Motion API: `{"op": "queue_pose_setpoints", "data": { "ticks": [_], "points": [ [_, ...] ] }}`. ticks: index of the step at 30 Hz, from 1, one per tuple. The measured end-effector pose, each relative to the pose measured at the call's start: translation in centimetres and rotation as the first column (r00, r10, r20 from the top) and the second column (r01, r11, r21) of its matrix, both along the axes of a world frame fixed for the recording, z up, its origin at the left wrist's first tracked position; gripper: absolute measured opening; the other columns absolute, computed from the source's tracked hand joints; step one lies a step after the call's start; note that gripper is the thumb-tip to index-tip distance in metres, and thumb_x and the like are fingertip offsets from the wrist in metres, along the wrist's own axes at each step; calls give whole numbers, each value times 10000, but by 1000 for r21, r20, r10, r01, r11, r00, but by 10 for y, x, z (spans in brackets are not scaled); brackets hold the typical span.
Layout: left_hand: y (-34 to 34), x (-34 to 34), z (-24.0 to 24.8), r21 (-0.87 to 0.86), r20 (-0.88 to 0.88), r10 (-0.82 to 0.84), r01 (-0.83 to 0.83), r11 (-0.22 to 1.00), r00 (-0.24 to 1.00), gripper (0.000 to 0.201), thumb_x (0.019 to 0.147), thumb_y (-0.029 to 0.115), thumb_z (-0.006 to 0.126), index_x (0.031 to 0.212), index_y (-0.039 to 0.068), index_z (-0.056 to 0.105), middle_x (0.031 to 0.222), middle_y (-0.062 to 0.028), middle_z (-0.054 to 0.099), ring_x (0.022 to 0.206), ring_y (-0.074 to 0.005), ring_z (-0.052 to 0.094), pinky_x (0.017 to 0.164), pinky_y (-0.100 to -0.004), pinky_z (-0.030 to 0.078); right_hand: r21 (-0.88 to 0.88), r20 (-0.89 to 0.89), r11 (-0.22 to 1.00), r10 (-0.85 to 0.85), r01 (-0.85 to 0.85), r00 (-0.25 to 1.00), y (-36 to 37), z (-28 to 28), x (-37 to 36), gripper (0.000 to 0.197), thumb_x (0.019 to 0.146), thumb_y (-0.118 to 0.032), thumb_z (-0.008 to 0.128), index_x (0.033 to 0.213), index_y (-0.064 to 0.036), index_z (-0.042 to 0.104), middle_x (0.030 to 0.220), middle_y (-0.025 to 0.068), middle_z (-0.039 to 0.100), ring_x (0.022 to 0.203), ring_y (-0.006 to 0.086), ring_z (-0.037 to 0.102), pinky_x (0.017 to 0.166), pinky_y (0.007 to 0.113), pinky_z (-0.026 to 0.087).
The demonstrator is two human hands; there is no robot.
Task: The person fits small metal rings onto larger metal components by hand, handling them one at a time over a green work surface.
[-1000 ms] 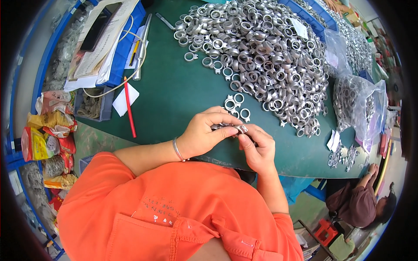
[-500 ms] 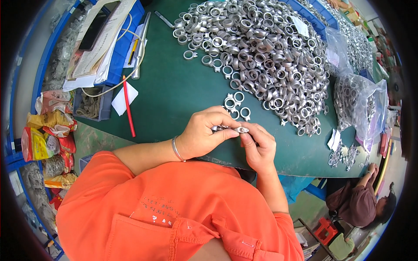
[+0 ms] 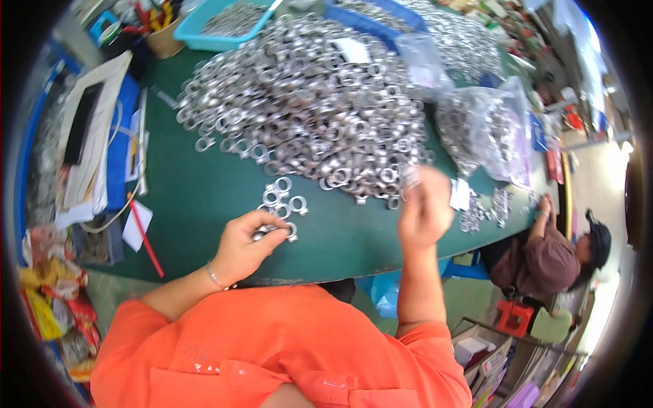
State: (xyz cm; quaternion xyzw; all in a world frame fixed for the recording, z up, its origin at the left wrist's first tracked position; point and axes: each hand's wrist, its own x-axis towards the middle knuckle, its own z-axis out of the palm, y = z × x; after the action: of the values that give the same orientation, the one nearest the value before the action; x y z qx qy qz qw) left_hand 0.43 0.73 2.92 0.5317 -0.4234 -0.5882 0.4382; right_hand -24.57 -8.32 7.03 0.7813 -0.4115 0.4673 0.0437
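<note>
My left hand (image 3: 248, 243) is closed over the table's near side, around a small dark, rounded metal tool (image 3: 258, 235) that mostly hides in the fingers. Just past its fingertips is a metal ring (image 3: 292, 232) with a small lug; whether the hand touches it I cannot tell. A small group of similar rings (image 3: 283, 185) lies on the green table beyond. My right hand (image 3: 427, 207) is raised by the right edge of the big heap of rings (image 3: 306, 112). It is smeared by motion, its fingers pinched on a pale metal ring (image 3: 410, 178).
Clear plastic bags of rings (image 3: 483, 129) stand at the right, beside a white paper slip (image 3: 460, 194). At the left are a red pencil (image 3: 145, 234) and a stack of papers (image 3: 92, 136). A turquoise basin (image 3: 197, 37) sits at the back. Another person (image 3: 537, 255) sits at the right.
My hands have come apart: the right has moved right and away, toward the heap's edge, and the left has drawn back with the dark tool. The whole view has shifted.
</note>
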Motion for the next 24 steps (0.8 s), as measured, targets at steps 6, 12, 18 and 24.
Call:
{"op": "queue_pose_setpoints", "data": {
  "ticks": [6,12,18,24],
  "points": [
    [-5,-11,-5,57,-113,-86,93,994,990,70,850,62,594,884,2,583,678,-23,561,488,-47,452,408,-183,336,-255,-2,761,-618,597,786,-79,66,-128,193,816,-59,620,978,44,621,865,176,633,728,292,600,680,337,477],
    [-3,1,-4,354,-499,-45,251,901,865,197,922,165,479,966,-15,546,770,-82,542,592,-99,478,410,-205,344,241,546,968,-194,69,815,-49,34,-41,157,882,-72,562,1000,11,626,714,13,580,570,34,480,508,173,382],
    [0,-2,-11,427,-831,121,483,764,543,473,926,493,376,1098,87,547,919,-60,618,782,-167,633,415,-223,454,510,456,630,380,-586,805,58,-24,90,161,763,6,625,923,-2,612,805,120,602,755,250,601,669,307,480],
    [16,22,-27,456,-766,199,299,838,611,115,911,189,525,888,80,555,866,-78,554,729,-177,563,400,-195,344,583,33,790,208,-187,978,33,-59,83,70,747,-42,655,810,-35,625,724,96,565,684,283,557,607,374,450]
  ]
}}
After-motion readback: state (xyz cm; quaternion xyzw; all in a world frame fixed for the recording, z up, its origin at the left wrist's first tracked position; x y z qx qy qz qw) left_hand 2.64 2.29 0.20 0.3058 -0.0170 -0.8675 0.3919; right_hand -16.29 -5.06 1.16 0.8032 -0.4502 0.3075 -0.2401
